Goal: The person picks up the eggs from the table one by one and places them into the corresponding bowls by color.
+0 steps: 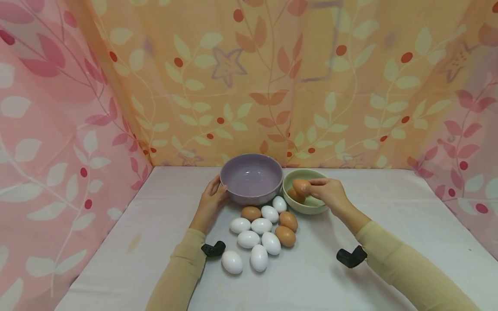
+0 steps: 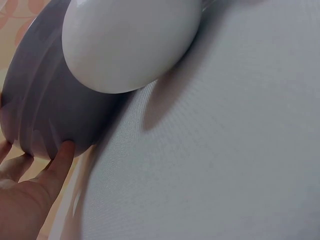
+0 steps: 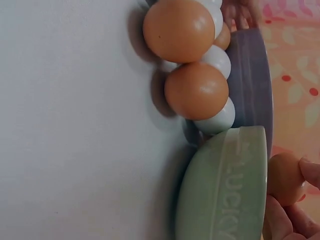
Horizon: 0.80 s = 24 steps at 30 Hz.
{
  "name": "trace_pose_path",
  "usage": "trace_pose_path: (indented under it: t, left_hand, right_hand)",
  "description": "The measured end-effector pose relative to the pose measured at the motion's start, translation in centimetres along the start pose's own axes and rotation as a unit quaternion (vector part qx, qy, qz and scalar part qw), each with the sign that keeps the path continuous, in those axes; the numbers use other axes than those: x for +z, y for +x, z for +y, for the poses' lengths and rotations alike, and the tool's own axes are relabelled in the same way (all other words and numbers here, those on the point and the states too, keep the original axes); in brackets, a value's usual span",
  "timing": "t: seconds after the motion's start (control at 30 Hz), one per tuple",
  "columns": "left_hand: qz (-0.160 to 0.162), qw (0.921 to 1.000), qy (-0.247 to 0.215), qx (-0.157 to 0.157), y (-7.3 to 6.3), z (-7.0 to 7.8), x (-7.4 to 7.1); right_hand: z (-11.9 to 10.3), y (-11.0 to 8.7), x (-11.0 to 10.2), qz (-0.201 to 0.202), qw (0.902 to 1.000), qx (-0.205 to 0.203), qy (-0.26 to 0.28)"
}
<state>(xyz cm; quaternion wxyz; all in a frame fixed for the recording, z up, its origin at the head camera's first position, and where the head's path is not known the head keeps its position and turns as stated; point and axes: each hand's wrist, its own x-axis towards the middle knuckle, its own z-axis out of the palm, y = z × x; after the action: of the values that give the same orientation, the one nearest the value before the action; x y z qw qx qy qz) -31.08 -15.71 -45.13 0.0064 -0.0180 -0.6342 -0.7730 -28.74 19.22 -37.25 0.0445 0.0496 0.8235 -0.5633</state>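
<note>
My right hand [image 1: 328, 193] pinches a brown egg [image 1: 301, 187] between thumb and fingers, over the inside of a small green bowl [image 1: 311, 210]. Beneath it, partly covered, lies another brown egg [image 1: 294, 195] in that bowl. The right wrist view shows the held egg [image 3: 286, 179] just past the green rim. My left hand [image 1: 212, 199] rests against the left outer side of a larger purple bowl [image 1: 250, 179], which has nothing in it. In the left wrist view its spread fingers [image 2: 61, 162] touch the purple wall [image 2: 60, 105].
In front of the bowls lie several white eggs [image 1: 261, 226] and three brown ones, one brown egg [image 1: 250, 213] near the purple bowl. A white egg [image 1: 232, 262] sits beside the left wrist. White cloth [image 1: 311, 276] covers the table; patterned curtains [image 1: 249, 86] stand behind.
</note>
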Motion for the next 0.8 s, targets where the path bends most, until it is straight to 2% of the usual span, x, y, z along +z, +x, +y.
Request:
trace_pose_path:
  t: [0.3, 0.57, 0.8]
  left_hand:
    - [0.003, 1.0000, -0.004, -0.006, 0.0, -0.2, 0.0]
    - [0.003, 1.0000, 0.006, 0.005, -0.1, -0.2, 0.0]
    - [0.005, 1.0000, -0.005, 0.005, 0.0, -0.3, 0.0]
  right_hand:
    - [0.4, 1.3, 0.2, 0.014, 0.9998, 0.003, -0.010]
    - [0.6, 2.2, 0.5, 0.027, 0.9996, 0.004, -0.012]
    - [0.8, 2.8, 0.8, 0.029, 0.9994, 0.004, -0.020]
